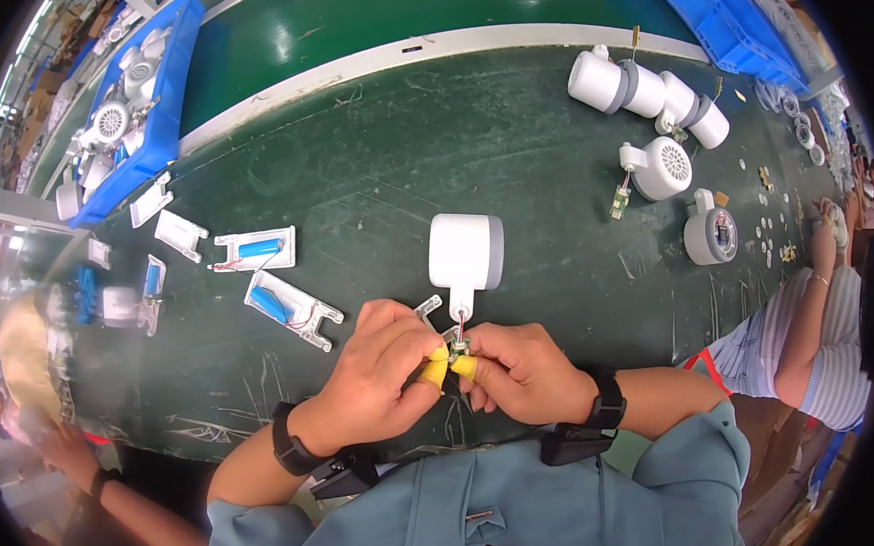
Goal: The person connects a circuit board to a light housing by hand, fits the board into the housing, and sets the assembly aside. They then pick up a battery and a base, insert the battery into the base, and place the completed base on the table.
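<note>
A white fan head (pixel 460 250) with a grey rim lies in front of me, its neck toward my hands. Thin wires run from the neck to a small circuit board (pixel 459 348). My right hand (pixel 529 372) pinches this board between thumb and fingers. Closed beside it, my left hand (pixel 381 370) presses thumb and forefinger together against the board's edge; what lies between these fingertips is hidden. Yellow covers wrap some of my fingertips. Part of a white plastic shell (pixel 429 307) shows beyond my left fingers.
Left of my hands lie white handle shells with blue batteries (pixel 271 304). A blue crate (pixel 172 107) of fan heads stands far left. More fan heads (pixel 663 168) lie at the right, near small loose parts (pixel 768 228). Another person's hand (pixel 824 237) is at the right edge.
</note>
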The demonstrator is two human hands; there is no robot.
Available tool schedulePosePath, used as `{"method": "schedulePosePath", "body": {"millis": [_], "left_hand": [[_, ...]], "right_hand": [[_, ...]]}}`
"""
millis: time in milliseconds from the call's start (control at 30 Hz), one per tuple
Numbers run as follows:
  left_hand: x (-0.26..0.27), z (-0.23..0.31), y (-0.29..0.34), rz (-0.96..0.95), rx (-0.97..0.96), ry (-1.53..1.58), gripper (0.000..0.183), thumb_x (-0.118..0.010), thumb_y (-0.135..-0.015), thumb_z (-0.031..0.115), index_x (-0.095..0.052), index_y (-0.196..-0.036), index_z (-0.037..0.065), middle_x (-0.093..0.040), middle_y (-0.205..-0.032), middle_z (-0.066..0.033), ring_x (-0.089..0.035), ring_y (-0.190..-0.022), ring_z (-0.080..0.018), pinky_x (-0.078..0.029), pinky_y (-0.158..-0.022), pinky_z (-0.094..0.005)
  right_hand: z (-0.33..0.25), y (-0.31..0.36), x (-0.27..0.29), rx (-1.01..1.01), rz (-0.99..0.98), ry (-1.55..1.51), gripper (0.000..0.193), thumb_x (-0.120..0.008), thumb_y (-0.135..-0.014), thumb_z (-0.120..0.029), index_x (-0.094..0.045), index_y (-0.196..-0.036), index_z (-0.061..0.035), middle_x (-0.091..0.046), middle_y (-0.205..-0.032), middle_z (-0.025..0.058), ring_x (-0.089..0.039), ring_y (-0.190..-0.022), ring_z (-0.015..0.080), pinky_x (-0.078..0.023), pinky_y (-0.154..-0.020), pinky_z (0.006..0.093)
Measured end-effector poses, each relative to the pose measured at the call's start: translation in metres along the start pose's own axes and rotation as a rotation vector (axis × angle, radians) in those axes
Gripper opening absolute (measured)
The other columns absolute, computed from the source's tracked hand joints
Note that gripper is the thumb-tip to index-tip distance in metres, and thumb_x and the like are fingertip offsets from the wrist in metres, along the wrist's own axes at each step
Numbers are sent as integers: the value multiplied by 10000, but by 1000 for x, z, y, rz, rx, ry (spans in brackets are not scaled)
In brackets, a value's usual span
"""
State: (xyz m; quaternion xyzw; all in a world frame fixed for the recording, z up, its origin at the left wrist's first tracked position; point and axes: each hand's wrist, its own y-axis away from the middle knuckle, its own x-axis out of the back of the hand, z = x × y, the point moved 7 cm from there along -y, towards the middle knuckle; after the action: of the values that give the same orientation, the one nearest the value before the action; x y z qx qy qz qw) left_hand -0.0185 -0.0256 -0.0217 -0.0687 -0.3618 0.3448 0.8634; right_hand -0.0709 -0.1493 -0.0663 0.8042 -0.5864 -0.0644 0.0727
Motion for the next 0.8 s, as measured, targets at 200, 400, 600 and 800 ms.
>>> {"method": "schedulePosePath", "body": {"millis": [200, 400, 600, 800], "left_hand": [[-1, 0, -1, 22, -20, 22, 342, -656, -628, -53, -583, -956, 8, -608, -855, -99, -561, -804, -303, -414, -756, -403], [1, 0, -2, 0, -39, 23, 363, -647, -637, -48, -578, -987, 18, -608, -860, -97, -557, -802, -305, -412, -766, -404], [6, -8, -4, -110, -42, -110, 374, -653, -655, -11, -563, -1015, 34, -592, -852, -80, -552, -827, -302, -399, -817, -420], [4, -8, -5, -177, -13, -68, 321, -645, -669, 21, -564, -979, 38, -568, -817, -74, -548, -824, -295, -388, -848, -424]], "right_hand": [[1, 1, 2, 19, 3, 16, 92, -477, -995, -41, -563, -994, -8, -652, -773, 43, -657, -626, 80, -534, -532, 217], [-2, 1, 2, 11, 11, 13, 90, -483, -993, -40, -564, -1001, -3, -656, -783, 42, -659, -632, 81, -538, -537, 222], [-3, -1, -2, 81, -125, -32, 177, -424, -1006, -30, -551, -1121, 13, -672, -920, 84, -691, -769, 126, -570, -663, 251], [0, -4, -3, 7, -183, -145, 201, -402, -1026, -51, -544, -1150, 17, -675, -966, 100, -697, -818, 148, -574, -703, 262]]}}
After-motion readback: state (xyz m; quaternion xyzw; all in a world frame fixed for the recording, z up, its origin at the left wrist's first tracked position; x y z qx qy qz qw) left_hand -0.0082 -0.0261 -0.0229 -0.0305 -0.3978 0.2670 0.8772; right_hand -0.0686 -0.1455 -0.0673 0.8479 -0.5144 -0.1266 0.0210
